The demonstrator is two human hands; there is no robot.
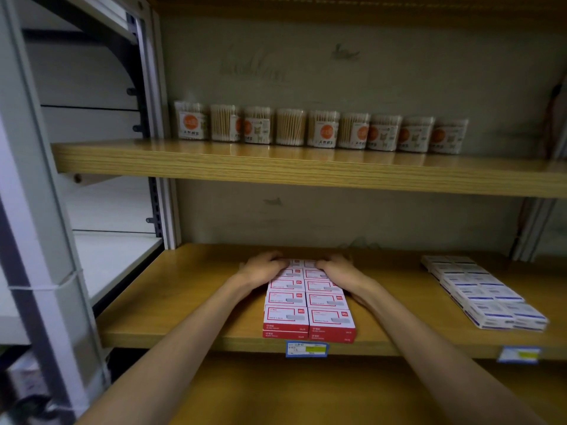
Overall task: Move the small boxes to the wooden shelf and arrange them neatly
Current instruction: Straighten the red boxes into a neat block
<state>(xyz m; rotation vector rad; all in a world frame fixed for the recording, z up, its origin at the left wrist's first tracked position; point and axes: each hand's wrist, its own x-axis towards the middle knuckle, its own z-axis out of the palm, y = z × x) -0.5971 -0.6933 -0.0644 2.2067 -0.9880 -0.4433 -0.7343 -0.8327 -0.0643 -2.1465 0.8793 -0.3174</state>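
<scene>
Several small red-and-white boxes [308, 305] lie in two neat columns, stacked two high, on the middle wooden shelf [190, 302]. The block runs from the shelf's front edge toward the back. My left hand [264, 268] rests on the far left boxes, fingers curled over their far end. My right hand [336, 268] grips the far right boxes the same way. Both hands cover the rearmost boxes, so the far row is mostly hidden.
A block of blue-and-white boxes [481, 291] lies at the shelf's right. Several cotton-swab tubs [322, 128] line the upper shelf. Price tags [306, 348] hang on the shelf's front edge. A grey metal rack [40, 210] stands to the left.
</scene>
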